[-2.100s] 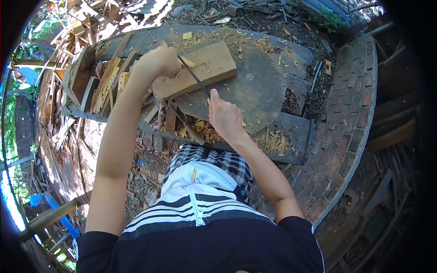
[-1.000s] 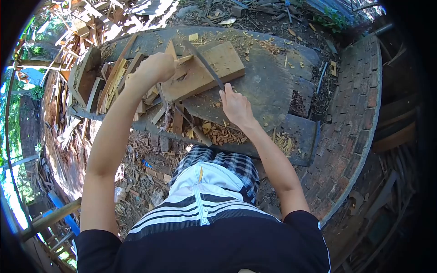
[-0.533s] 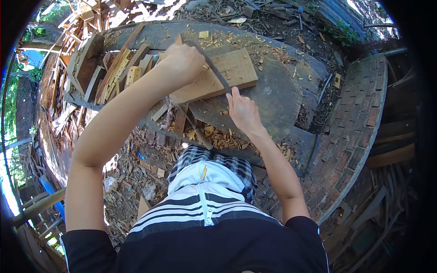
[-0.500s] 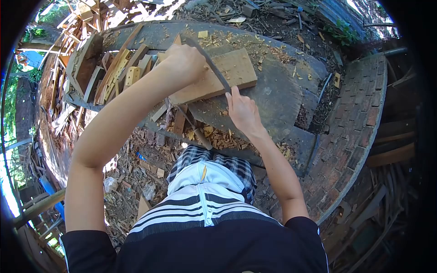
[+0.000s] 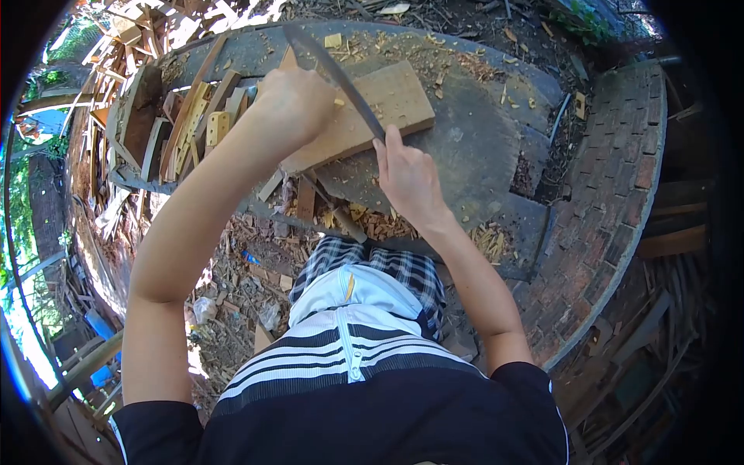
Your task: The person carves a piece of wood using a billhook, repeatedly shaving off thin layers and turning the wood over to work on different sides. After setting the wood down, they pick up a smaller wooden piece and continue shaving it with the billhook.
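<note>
My right hand [image 5: 409,174] is closed around the near end of a long, dark-bladed machete [image 5: 339,77], whose grip is covered by the fingers. The blade slants up and to the left, its broad end beyond my left hand. My left hand [image 5: 297,105] is closed in a fist on a piece of wood [image 5: 288,59]; only its pale pointed tip shows past the knuckles. Below both hands lies a thick wooden block [image 5: 387,101], with small marks on its top face.
The block rests on a dark, worn wooden table [image 5: 465,163] strewn with shavings. Cut wood pieces [image 5: 201,116] stand in a box-like holder on the left. A stick-like tool [image 5: 345,221] lies at the near edge. A brick ledge [image 5: 597,201] curves along the right.
The machete has lifted away from the block, its far end rising up and left. My left hand stays closed on the wood piece, and the view has shifted slightly.
</note>
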A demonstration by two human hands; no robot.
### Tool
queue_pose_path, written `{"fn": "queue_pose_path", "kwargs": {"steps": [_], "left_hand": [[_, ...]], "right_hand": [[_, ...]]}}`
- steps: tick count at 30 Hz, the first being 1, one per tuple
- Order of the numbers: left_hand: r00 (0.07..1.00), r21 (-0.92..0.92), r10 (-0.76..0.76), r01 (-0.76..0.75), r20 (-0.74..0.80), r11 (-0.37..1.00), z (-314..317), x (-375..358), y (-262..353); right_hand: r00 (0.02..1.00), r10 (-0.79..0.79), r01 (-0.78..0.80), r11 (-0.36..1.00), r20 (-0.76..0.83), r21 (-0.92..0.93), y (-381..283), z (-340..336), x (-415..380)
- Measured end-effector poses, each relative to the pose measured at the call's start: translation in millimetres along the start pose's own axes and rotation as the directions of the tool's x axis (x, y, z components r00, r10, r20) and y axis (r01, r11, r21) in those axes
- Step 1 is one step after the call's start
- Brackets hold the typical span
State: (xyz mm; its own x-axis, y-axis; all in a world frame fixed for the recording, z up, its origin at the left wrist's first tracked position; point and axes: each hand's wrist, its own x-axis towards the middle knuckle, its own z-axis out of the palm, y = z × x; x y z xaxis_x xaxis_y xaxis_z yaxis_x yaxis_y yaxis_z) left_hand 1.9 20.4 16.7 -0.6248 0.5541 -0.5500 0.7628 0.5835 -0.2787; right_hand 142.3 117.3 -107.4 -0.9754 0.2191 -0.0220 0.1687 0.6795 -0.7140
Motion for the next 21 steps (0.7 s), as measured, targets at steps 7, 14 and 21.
{"fn": "queue_pose_path", "kwargs": {"steps": [7, 14, 21], "left_hand": [[0.999, 0.019, 0.000, 0.001, -0.032, 1.000, 6, 1, -1], [0.991, 0.009, 0.000, 0.001, -0.132, 1.000, 16, -1, -2], [0.999, 0.039, -0.027, 0.027, -0.018, 0.999, 14, 2, 0]], "right_hand": [[0.998, 0.016, -0.010, 0.996, 0.063, -0.084, 28, 26, 3], [0.997, -0.034, 0.040, 0.996, -0.073, 0.074, 5, -2, -5], [0.998, 0.004, 0.002, 0.996, 0.070, -0.084, 27, 5, -1]]}}
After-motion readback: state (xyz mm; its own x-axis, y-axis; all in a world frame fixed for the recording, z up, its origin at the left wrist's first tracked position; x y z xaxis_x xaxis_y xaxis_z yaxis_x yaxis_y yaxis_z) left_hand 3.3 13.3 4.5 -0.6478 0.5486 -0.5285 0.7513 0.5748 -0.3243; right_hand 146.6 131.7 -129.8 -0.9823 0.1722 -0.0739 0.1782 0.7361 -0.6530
